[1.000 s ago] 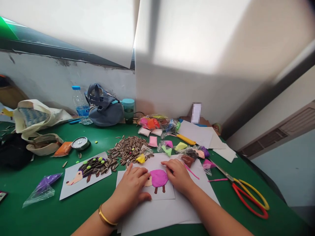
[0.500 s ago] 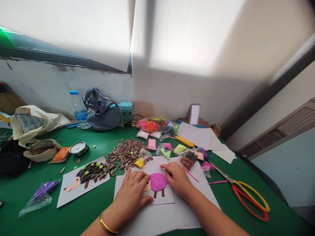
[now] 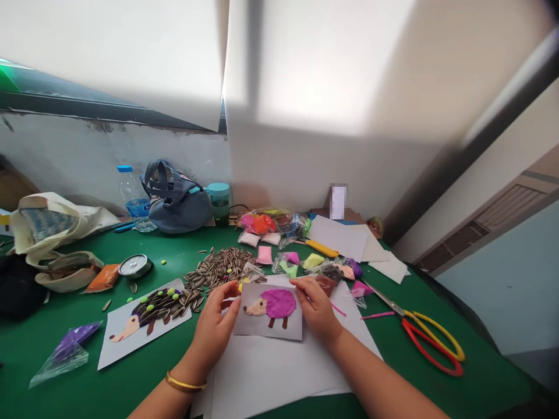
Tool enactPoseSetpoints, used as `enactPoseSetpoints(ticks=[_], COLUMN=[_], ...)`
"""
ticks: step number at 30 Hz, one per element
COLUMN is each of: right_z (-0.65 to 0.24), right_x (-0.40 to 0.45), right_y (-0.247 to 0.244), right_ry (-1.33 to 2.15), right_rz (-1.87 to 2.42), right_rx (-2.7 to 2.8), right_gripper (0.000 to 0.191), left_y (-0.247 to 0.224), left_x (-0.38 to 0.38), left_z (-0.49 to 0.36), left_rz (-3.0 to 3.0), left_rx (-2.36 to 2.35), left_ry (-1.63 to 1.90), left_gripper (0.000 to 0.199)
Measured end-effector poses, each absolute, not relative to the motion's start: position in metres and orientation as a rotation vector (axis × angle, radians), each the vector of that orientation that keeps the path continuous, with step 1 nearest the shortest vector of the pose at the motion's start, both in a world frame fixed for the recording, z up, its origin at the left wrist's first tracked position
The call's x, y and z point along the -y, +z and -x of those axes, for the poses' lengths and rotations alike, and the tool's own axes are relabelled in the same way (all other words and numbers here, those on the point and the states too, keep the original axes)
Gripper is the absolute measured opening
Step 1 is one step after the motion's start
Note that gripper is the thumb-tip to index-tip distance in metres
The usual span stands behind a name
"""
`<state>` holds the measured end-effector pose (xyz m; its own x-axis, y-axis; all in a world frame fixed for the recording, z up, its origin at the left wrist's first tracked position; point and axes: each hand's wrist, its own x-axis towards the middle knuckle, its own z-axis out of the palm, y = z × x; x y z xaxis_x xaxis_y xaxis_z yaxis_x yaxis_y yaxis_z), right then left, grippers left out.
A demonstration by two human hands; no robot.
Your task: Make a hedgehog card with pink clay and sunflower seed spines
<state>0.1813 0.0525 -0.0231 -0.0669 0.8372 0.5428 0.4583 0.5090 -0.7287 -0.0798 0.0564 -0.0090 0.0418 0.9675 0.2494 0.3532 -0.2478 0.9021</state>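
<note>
A white card (image 3: 252,327) is tilted up between my hands, lifted off the white paper sheets (image 3: 279,369). On it is a clay hedgehog (image 3: 279,305) with a magenta body, peach face and brown legs. My left hand (image 3: 215,325), wearing a gold bangle, grips the card's left edge between thumb and fingers. The upper right edge is pinched by my right hand (image 3: 318,309); its thumb is partly hidden. Left of my hands lies a second hedgehog card (image 3: 114,317), its back covered with sunflower seeds and green clay dots.
Behind the cards spreads a heap of sunflower seeds (image 3: 227,265). Bagged clay (image 3: 264,254) lies farther back, beside a yellow cutter (image 3: 322,248). Large scissors (image 3: 404,314) rest at right. A round tin (image 3: 135,266), purple clay packet (image 3: 72,343) and bags (image 3: 179,209) occupy the left.
The magenta hedgehog card has come up off the sheets and tilted toward me. My hands have moved from pressing around the clay to holding the card's edges.
</note>
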Motion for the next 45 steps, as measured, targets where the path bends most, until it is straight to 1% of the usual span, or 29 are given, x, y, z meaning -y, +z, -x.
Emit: enactPoseSetpoints(ticks=[2, 4, 8, 12, 14, 17, 20, 25, 30, 40, 42, 45], right_z=[-0.181, -0.181, -0.182, -0.182, -0.182, -0.183, -0.184, -0.185, -0.184, -0.184, -0.184, -0.184], right_x=[-0.053, -0.053, -0.056, -0.058, -0.058, -0.055, -0.054, -0.055, -0.053, -0.049, -0.049, -0.048], right_y=[-0.022, -0.022, -0.024, -0.027, -0.028, -0.029, -0.029, -0.030, -0.030, -0.029, -0.030, -0.031], right_ry=[0.433, 0.423, 0.438, 0.497, 0.578, 0.706, 0.708, 0.660, 0.652, 0.654, 0.656, 0.661], right_rz=[1.113, 1.116, 1.124, 1.146, 1.179, 1.222, 1.224, 1.249, 1.276, 1.329, 1.327, 1.329], right_rx=[1.682, 1.664, 1.652, 1.615, 1.554, 1.491, 1.534, 1.578, 1.606, 1.624, 1.641, 1.689], right_gripper=[0.026, 0.026, 0.026, 0.027, 0.030, 0.041, 0.042, 0.039, 0.038, 0.040, 0.040, 0.040], left_y=[-0.009, -0.008, -0.005, -0.004, -0.004, -0.002, 0.002, 0.007, 0.007, 0.001, -0.001, -0.005], left_x=[-0.057, -0.058, -0.055, -0.052, -0.051, -0.051, -0.050, -0.049, -0.049, -0.055, -0.057, -0.058], left_z=[0.077, 0.074, 0.071, 0.069, 0.067, 0.065, 0.063, 0.062, 0.067, 0.070, 0.071, 0.073], left_rz=[-1.486, -1.368, -1.260, -1.111, -1.041, -0.934, -0.864, -0.896, -0.920, -1.107, -1.207, -1.384], left_rx=[-1.306, -1.251, -1.185, -1.166, -1.156, -1.135, -1.123, -1.107, -1.100, -1.170, -1.204, -1.283], left_ry=[1.181, 1.136, 1.015, 0.989, 1.011, 1.060, 1.067, 0.996, 1.003, 1.012, 1.021, 1.041], left_gripper=[0.052, 0.057, 0.049, 0.048, 0.048, 0.044, 0.044, 0.047, 0.048, 0.062, 0.061, 0.054])
